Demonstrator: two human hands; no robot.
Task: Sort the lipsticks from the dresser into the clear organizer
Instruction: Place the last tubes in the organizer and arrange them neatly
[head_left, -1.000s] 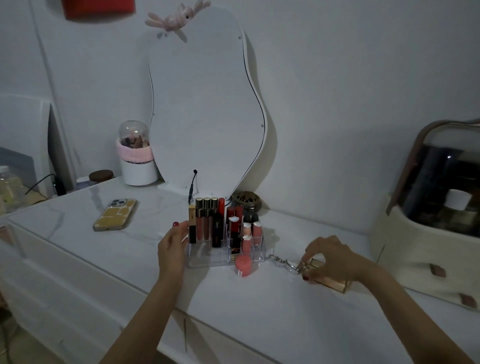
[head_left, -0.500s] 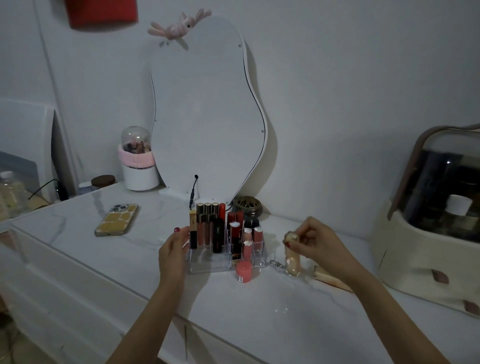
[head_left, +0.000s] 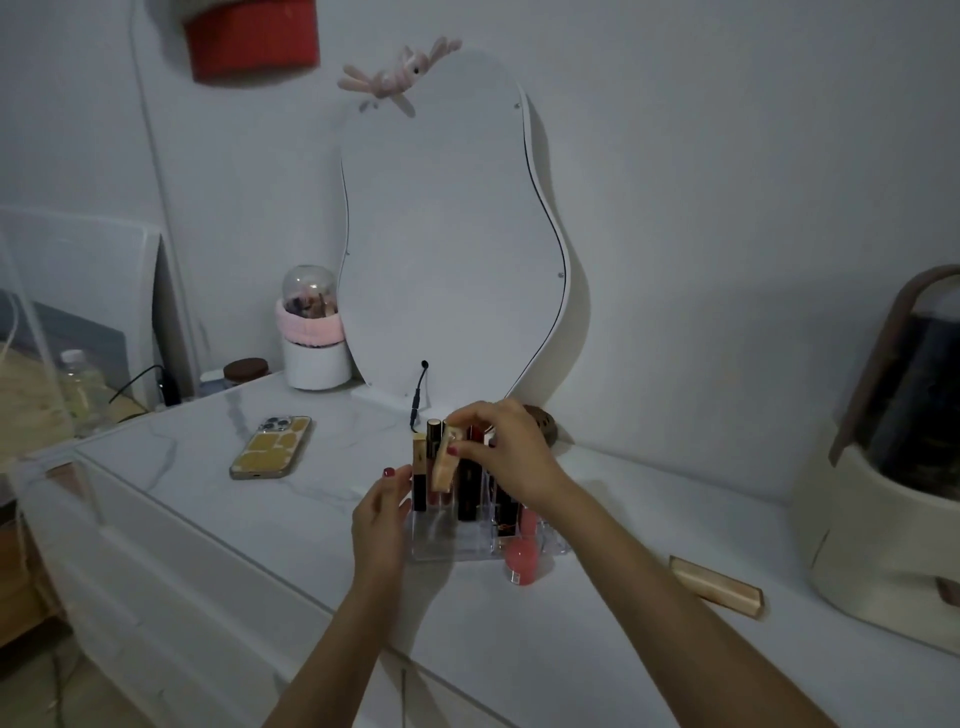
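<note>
Gold lipstick (head_left: 444, 464): tilted, above left slots of clear organizer (head_left: 447, 543) on worktop (head_left: 322, 499). Right hand (head_left: 506, 457) pinches its top; left hand (head_left: 378, 512), fingers straight, braces organizer side. Step: insertion. Next: straighten tube, lower into free slot. Gold case (head_left: 716, 586) lies well right.

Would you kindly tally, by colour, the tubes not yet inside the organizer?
Gold tube, lying on the dresser: 1
Pink tube, in front of the organizer: 1
Beige tube, held by the right hand: 1
Total: 3
</note>
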